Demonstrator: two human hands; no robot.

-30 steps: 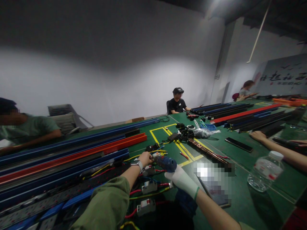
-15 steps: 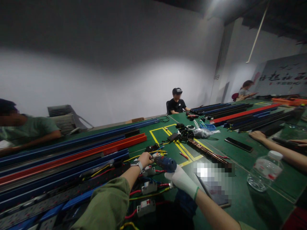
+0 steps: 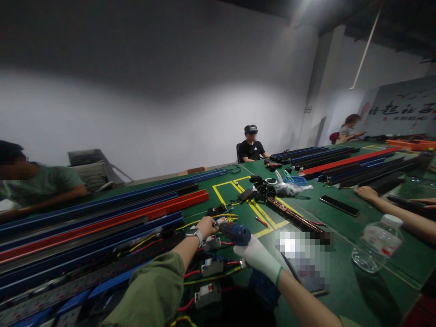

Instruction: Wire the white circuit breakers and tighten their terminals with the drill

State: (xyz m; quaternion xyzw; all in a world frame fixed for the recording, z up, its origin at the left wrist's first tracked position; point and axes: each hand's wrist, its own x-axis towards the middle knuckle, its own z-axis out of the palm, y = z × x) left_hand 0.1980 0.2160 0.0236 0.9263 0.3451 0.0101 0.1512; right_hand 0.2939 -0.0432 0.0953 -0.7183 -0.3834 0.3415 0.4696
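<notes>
My right hand (image 3: 257, 254), in a white glove with a green cuff, is wrapped around a blue cordless drill (image 3: 237, 233). The drill points left, its front end close to my left hand (image 3: 205, 227). That hand is bare with a watch at the wrist; its fingers are pinched together at the drill's front end, and what lies between them is hidden. Beside them is a small white circuit breaker (image 3: 222, 221) with yellow wires. Nearer to me, more circuit breakers (image 3: 211, 267) with red and yellow-green wires lie in a row.
Long blue and orange rails (image 3: 163, 204) and a black socket strip (image 3: 68, 290) cover the left of the green table. To the right are a plastic bottle (image 3: 376, 245), a phone (image 3: 339, 205), copper strips (image 3: 294, 219) and a co-worker's hand (image 3: 366, 193). Other people sit around.
</notes>
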